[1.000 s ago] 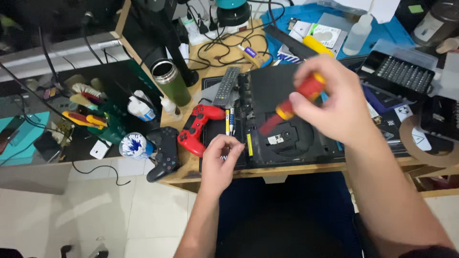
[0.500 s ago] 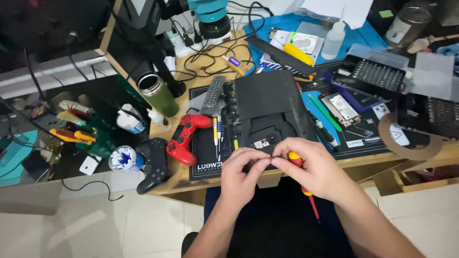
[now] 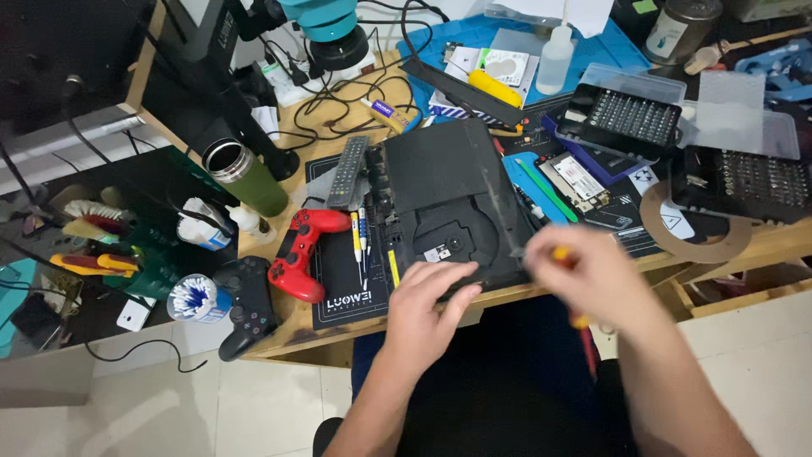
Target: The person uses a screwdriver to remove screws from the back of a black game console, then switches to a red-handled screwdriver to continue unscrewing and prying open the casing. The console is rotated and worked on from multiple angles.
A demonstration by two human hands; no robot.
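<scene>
So the wooden workbench [image 3: 321, 326] is packed edge to edge, and right in the middle sits the black game console [image 3: 448, 203] on a dark work mat [image 3: 342, 292], close to the front edge of the bench. Its shell looks like it's on in one piece, with the round disc-lid outline facing up, so I'd say the teardown is at the early stage: nothing lifted off the case, no internals showing as far as I can tell. Left hand [image 3: 427, 309] rests flat on the near front edge of the console, fingers spread and pressing down, not wrapped around anything. Right hand [image 3: 596, 279] is blurry, just beside the console's front right corner, closed around a red and yellow screwdriver [image 3: 579, 320] whose handle pokes out below the fist; I can't tell where the tip is. Around it: an open case of screwdriver bits [image 3: 630, 114] at the back right, a green tumbler [image 3: 249, 179] back left, a red gamepad [image 3: 300, 250] and a black gamepad [image 3: 244, 300] left of the mat, a grey remote [image 3: 347, 169], and a couple of small yellow-handled drivers [image 3: 359, 237] lying on the mat just beside the console.
</scene>
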